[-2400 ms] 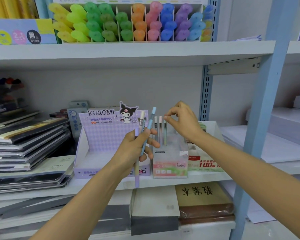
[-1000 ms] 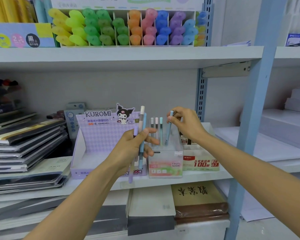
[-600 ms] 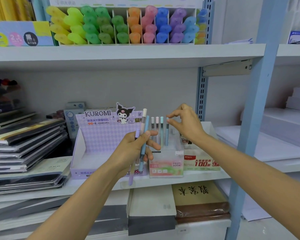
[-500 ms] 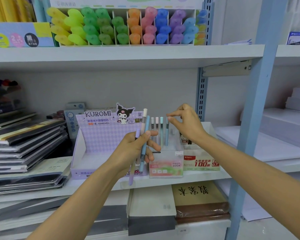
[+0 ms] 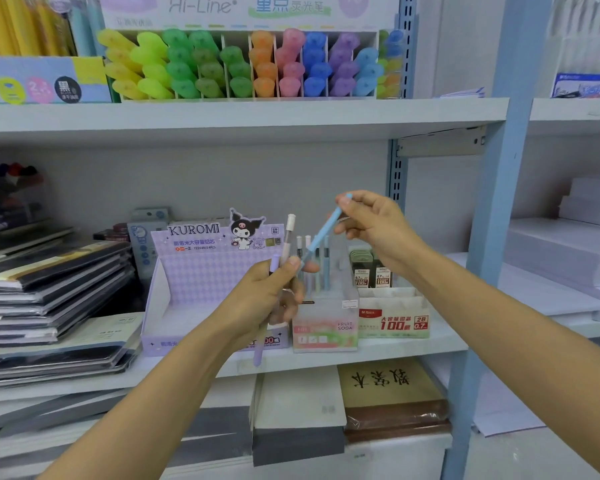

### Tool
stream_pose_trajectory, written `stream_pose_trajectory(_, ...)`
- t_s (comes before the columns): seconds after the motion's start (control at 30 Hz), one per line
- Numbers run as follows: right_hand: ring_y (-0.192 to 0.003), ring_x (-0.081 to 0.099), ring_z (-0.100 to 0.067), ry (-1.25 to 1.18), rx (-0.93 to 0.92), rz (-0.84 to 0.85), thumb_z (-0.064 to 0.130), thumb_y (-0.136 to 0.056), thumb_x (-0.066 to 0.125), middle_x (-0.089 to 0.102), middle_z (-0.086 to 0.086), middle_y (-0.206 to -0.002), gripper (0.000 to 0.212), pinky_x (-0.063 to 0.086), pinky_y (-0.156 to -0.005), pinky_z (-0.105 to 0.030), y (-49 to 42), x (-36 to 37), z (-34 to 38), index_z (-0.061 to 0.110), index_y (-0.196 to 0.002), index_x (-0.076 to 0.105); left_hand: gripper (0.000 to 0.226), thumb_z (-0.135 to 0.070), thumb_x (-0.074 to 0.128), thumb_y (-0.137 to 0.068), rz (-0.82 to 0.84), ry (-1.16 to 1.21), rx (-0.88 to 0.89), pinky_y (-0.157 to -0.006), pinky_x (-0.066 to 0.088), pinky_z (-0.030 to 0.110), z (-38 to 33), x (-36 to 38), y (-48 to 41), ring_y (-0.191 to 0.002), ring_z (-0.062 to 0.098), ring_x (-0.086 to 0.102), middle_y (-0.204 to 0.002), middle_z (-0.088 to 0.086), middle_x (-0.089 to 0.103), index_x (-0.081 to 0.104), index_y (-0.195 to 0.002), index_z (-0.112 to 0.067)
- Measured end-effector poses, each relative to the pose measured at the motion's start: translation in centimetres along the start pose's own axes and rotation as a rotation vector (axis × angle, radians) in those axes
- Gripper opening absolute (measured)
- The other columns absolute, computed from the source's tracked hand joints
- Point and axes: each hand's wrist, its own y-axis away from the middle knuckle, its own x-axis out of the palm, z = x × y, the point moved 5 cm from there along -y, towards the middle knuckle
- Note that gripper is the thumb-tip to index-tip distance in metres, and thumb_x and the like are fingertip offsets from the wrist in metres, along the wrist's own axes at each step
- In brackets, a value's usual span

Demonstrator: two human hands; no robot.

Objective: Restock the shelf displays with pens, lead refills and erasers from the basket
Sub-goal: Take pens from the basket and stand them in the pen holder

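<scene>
Blue pen [image 5: 321,237] now in right hand [image 5: 374,226]

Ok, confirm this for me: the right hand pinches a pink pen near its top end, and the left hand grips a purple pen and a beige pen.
Wrong colour: in the head view the right hand pinches a light blue pen near its top end, not a pink one. The left hand does grip a purple pen and a beige pen.
</scene>
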Motion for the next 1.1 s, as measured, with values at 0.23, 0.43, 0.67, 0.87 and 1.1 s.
stream_pose_trajectory(0.23, -0.078, 0.070, -0.015, 0.011, 0.010, 0.101, 0.018, -0.098, 0.053, 0.070, -0.015, -0.100, 0.017, 0.055, -0.066, -0.019, 0.3, -0.2, -0.2, 0.009, -0.108, 0.062, 0.024, -0.028, 0.053, -0.099, -0.081, -0.012, -0.016, -0.037, 0.023, 0.018, 0.2, 0.0, -0.5, -0.039, 0.008, 0.027, -0.053, -0.007, 0.037, 0.067, -0.101, -0.008)
stream_pose_trajectory(0.43, -0.077, 0.070, -0.019, -0.058, 0.042, 0.095, 0.008, -0.093, 0.059, 0.071, -0.011, -0.089, 0.002, 0.056, -0.066, -0.021, -0.5, -1.9, -0.3, 0.008, -0.094, 0.060, 0.021, -0.021, 0.061, -0.094, -0.277, 0.020, 0.033, -0.037, 0.023, 0.019, -0.3, -1.3, -0.5, -0.039, 0.010, 0.028, -0.058, -0.001, 0.041, 0.068, -0.092, -0.002)
stream_pose_trajectory(0.67, -0.089, 0.069, -0.019, 0.365, 0.194, 0.527, 0.008, -0.084, 0.070, 0.074, -0.012, -0.094, 0.020, 0.056, -0.084, -0.026, 2.0, 0.1, -2.6, 0.011, -0.104, 0.069, 0.020, -0.025, 0.068, -0.089, -0.495, 0.103, 0.131, -0.038, 0.024, 0.018, -1.2, -2.2, -0.5, -0.042, 0.011, 0.028, -0.049, -0.004, 0.035, 0.065, -0.072, -0.014)
stream_pose_trajectory(0.87, -0.087, 0.069, -0.020, 0.374, 0.051, 0.473, 0.013, -0.088, 0.068, 0.073, -0.014, -0.094, 0.022, 0.055, -0.078, -0.027, 1.8, 2.3, -1.0, 0.004, -0.108, 0.068, 0.012, -0.025, 0.068, -0.089, -0.460, 0.089, 0.193, -0.038, 0.029, 0.016, -2.3, -0.9, -1.1, -0.040, 0.008, 0.032, -0.042, -0.011, 0.041, 0.069, -0.081, -0.015)
stream_pose_trajectory(1.1, -0.081, 0.071, -0.021, -0.027, 0.024, 0.229, 0.003, -0.088, 0.063, 0.072, -0.010, -0.085, 0.009, 0.060, -0.073, -0.029, 1.0, 1.4, -0.5, 0.000, -0.096, 0.060, 0.016, -0.029, 0.074, -0.082, -0.261, -0.052, 0.064, -0.037, 0.032, 0.014, -1.3, 0.4, -1.1, -0.038, 0.008, 0.044, -0.066, -0.004, 0.071, 0.074, -0.090, -0.015)
